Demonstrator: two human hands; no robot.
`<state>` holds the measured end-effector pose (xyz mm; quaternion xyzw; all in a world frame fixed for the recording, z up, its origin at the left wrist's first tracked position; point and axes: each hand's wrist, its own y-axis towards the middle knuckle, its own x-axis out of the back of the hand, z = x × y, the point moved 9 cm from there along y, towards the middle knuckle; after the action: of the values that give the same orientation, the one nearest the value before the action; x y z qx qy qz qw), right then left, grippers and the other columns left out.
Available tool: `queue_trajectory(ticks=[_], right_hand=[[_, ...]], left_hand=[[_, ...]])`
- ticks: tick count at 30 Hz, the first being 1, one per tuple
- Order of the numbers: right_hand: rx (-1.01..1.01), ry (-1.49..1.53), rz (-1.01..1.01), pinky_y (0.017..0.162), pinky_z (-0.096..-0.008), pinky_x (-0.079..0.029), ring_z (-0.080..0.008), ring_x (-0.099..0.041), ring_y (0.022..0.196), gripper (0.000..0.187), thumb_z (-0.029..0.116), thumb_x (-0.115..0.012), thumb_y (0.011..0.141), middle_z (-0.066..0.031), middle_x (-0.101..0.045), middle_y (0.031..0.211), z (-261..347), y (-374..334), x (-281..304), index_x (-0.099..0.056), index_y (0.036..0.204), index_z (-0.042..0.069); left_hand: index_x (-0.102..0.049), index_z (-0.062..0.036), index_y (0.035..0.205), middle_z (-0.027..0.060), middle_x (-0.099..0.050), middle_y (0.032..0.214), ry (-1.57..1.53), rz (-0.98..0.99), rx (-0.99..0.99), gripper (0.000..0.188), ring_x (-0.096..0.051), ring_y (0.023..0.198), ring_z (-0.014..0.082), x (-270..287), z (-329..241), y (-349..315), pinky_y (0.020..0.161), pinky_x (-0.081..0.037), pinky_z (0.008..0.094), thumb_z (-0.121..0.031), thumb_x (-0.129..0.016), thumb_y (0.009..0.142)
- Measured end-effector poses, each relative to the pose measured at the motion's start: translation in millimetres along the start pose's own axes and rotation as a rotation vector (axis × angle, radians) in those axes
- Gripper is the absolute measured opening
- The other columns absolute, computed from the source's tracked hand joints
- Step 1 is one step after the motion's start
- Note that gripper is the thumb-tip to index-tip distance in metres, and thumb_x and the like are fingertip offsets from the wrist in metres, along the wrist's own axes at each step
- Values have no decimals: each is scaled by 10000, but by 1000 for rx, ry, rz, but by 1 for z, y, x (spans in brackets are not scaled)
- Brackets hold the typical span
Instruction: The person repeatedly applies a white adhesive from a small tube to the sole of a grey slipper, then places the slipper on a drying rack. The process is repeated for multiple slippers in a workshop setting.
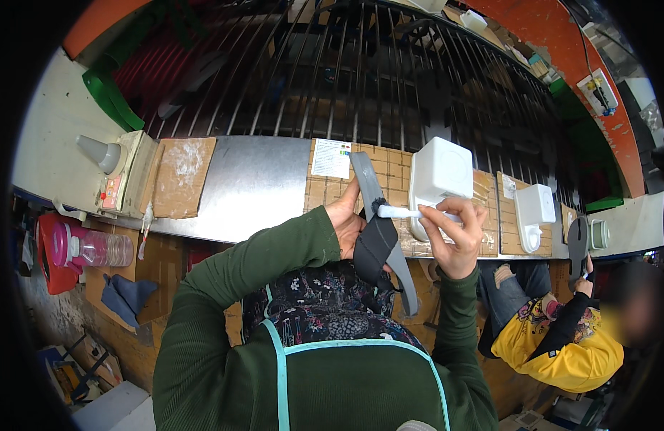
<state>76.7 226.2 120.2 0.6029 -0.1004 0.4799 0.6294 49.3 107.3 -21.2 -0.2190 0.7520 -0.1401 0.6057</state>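
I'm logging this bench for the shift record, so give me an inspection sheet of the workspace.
Surface: metal bench top with taped cardboard pads.
Job's things: grey strap piece; white-handled brush touching it.
Clutter: white tub, pink bottle, blue cloth.
Grippers: left hand holds the strap piece; right hand holds the brush.
Cables: one down from the wall socket box.
Surroundings: wire rack; co-worker in a yellow top.

Both forearms in dark green ribbed sleeves rise from the lower edge, elbows bent. The left hand (346, 224) is raised with fingers curled closed in a grasp; the right hand (455, 241) pinches shut, knuckles upward.
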Motion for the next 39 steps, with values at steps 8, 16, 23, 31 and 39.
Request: queue_trajectory(ticks=[8,16,23,31,39], right_hand=[[1,-6,25,724,-341,-255,-136,-486,712,267,112,-799,685,1,-593,837,-1,-5,1,-753,943,163],[-52,102,18,715,-308,-283,-142,-497,727,245,118,-791,697,1,-608,838,-12,5,7,-759,939,134],[3,35,-43,727,-324,-266,-128,-509,743,263,119,-792,695,7,-611,839,-5,16,10,-759,954,149],[75,3,1,720,-334,-260,-126,-503,727,275,129,-797,687,10,-614,853,1,16,10,-759,957,173],[74,-3,52,715,-328,-282,-135,-490,721,270,123,-804,667,9,-617,859,3,14,10,-763,930,170]], left_hand=[[-195,81,1431,311,-394,1367,17,19,-35,1181,-458,1260,424,-1,-4,-2,977,-430,611,-882,-196,747],[-313,-42,1409,246,-463,1329,130,11,-79,1053,-484,1242,410,-4,3,-2,949,-421,672,-866,-210,761],[-438,-72,1275,183,-544,1183,132,25,-79,951,-545,1185,364,-3,8,4,921,-436,690,-853,-238,771],[-315,-106,1406,201,-504,1241,151,-7,-98,974,-518,1209,390,-4,5,1,911,-447,687,-845,-218,779],[-220,-138,1471,250,-428,1341,166,4,-118,976,-481,1244,414,-9,2,-2,915,-448,683,-836,-194,789]])
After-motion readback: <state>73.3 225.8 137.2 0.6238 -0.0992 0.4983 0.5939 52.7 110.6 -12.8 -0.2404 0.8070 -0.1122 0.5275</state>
